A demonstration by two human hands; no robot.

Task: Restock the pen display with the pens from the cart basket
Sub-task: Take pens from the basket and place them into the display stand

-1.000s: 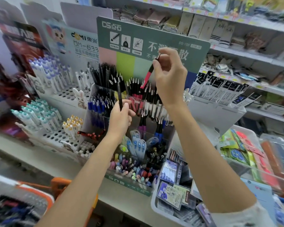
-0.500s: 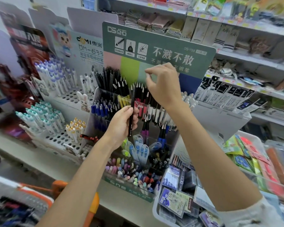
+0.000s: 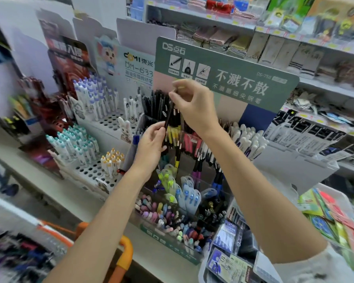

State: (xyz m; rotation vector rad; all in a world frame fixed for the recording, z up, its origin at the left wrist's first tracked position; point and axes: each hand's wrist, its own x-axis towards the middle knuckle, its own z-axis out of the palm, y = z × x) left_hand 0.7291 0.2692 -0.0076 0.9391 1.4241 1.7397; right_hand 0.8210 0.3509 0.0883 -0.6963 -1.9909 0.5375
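Restocking looks about midway. The pen display [image 3: 166, 240] has well-filled tiers, and the blurred cart basket [image 3: 18, 252] seems to hold more stock. One black pen [image 3: 168, 116] is held over the upper rows: the left hand [image 3: 151, 146] has its fingers curled round the barrel, and the right hand [image 3: 194, 107] pinches the top. The green header card [image 3: 233, 82] reads "DS点石" and "不溅不散"; the neighbouring card [image 3: 138, 64] reads "DOMI 東米 DM-633".

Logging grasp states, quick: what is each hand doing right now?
Left hand: holds the lower part of a slim dark pen.
Right hand: fingers pinch the top end of that same pen.
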